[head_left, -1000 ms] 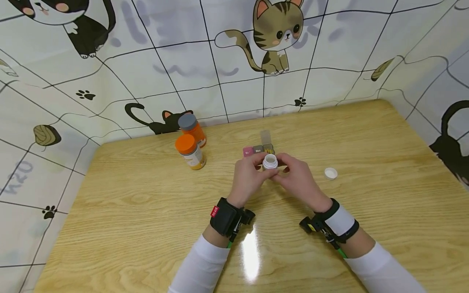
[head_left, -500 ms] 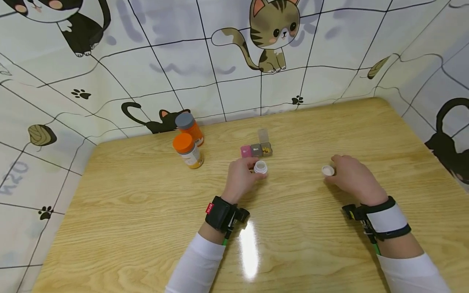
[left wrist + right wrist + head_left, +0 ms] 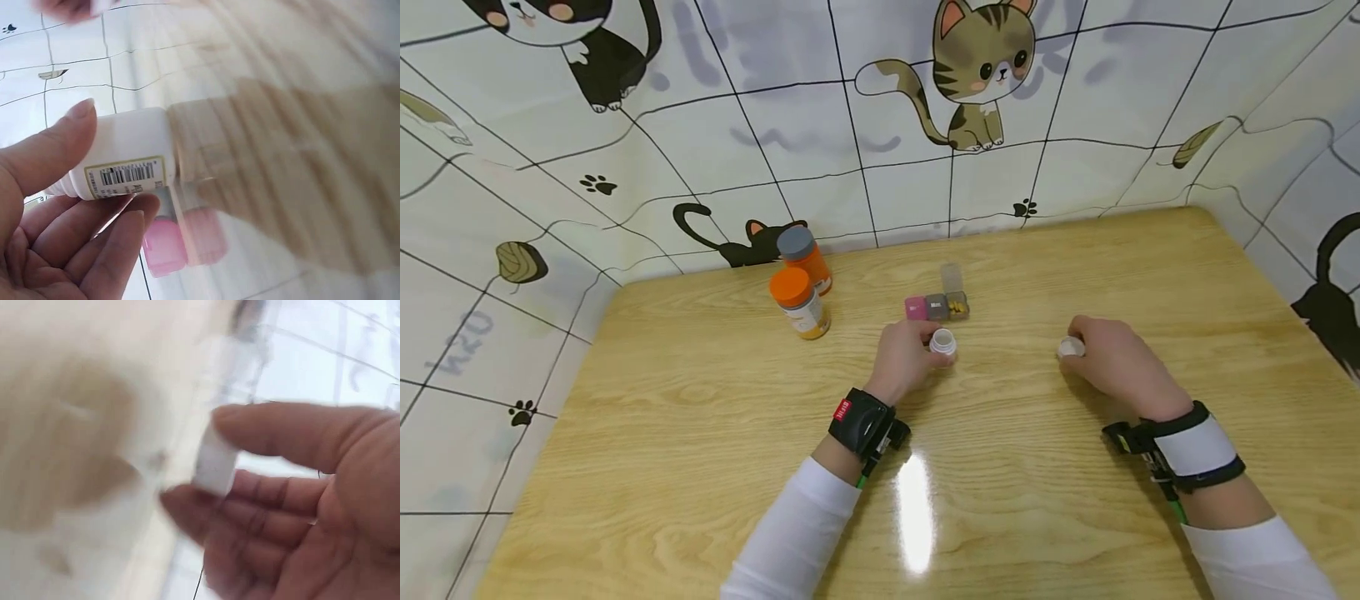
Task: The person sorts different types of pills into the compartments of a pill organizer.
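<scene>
My left hand [image 3: 902, 358] grips a small white bottle [image 3: 943, 342] between thumb and fingers. The bottle is uncapped and upright on the table, its mouth facing up. A barcode label [image 3: 128, 175] shows on its side in the left wrist view. Farther right, my right hand [image 3: 1120, 367] pinches a white bottle cap [image 3: 215, 461] between thumb and index finger, close to the tabletop. Just behind the bottle lies a pill organizer [image 3: 937, 307] with pink and grey compartments. Its right-hand lid [image 3: 952, 277] is raised, and yellow pills [image 3: 957, 307] sit in that compartment.
At the back left stand two bottles: an orange one with a grey lid [image 3: 796, 242] and one with an orange lid [image 3: 791, 287] and a white label. The wooden table [image 3: 700, 433] meets a cat-print sheet [image 3: 902, 183] along its back edge.
My right hand has left the bottle, moved right and taken hold of the cap. The left hand has brought the bottle slightly toward me, away from the pill organizer, and kept its grip.
</scene>
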A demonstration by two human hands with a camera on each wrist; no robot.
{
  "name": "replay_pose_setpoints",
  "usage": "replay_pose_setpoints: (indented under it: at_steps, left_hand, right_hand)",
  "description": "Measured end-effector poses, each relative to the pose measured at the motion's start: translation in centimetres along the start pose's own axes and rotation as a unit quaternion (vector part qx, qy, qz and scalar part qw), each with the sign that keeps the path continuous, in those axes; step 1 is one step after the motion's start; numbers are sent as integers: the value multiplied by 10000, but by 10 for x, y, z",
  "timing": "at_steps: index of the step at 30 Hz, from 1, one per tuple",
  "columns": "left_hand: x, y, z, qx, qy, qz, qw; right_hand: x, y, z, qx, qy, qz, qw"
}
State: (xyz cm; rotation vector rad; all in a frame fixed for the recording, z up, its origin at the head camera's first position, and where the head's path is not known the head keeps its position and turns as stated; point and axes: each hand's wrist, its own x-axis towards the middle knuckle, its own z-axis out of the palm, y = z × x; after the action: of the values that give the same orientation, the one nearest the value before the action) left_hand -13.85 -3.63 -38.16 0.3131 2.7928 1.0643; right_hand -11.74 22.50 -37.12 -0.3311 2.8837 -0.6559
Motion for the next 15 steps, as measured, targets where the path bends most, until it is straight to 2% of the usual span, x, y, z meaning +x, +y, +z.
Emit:
replay_pose_setpoints:
  at_steps: [4,7,10,15]
  left_hand:
    - [1,-3,0,-31,-47,-101,9999]
    - [2,-5,0,-56,-36,-51,10000]
    - [2,-6,1,3,-49,108,9999]
    - [1,-5,0,156,-21,262,9995]
  right_hand:
    - [15,-31,2,780,-77,-665,9947]
    - [27,-56,8,1107,-28,-1105,9877]
    - [35,-73,14,1003,106,-1307,9863]
    - [42,-89,18,249,188,-1705,9849]
